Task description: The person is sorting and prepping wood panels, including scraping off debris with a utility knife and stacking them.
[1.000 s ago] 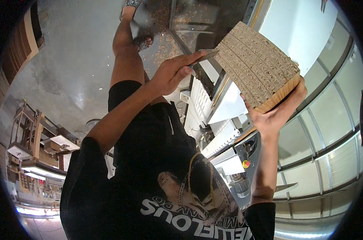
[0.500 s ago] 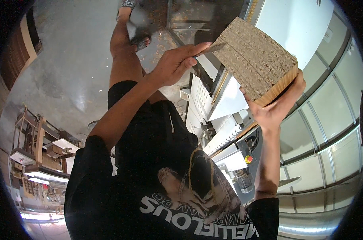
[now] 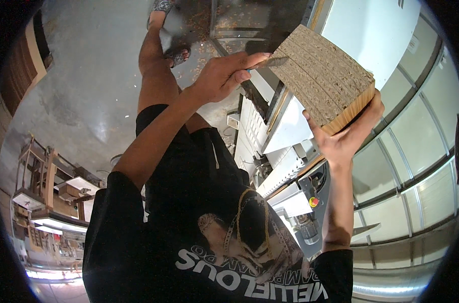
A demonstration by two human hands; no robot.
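Observation:
My left hand (image 3: 222, 76) is closed round the handle of a small knife (image 3: 276, 62), its index finger stretched forward along it. The flat blade lies against the left edge of a stack of particle boards (image 3: 325, 70). Rough, chipped brown edges face up, and a smooth side with yellowish wood grain shows at the near right. From below, my right hand (image 3: 343, 134) grips the stack, with the thumb on its near left side and the fingers round the right corner. Most of the knife handle is hidden in my left hand.
Under and beyond the stack is a machine with a white table (image 3: 378, 30). Closer to me are its red stop button (image 3: 314, 202) and a motor (image 3: 308, 230). Shavings (image 3: 201, 22) lie on the grey floor. A wooden rack (image 3: 50, 177) stands at the left, pale wall panels (image 3: 406, 151) at the right.
The knife blade has turned, showing more of its flat side, and reaches slightly further over the stack's edge. My left hand has shifted slightly; my right hand keeps its hold on the stack.

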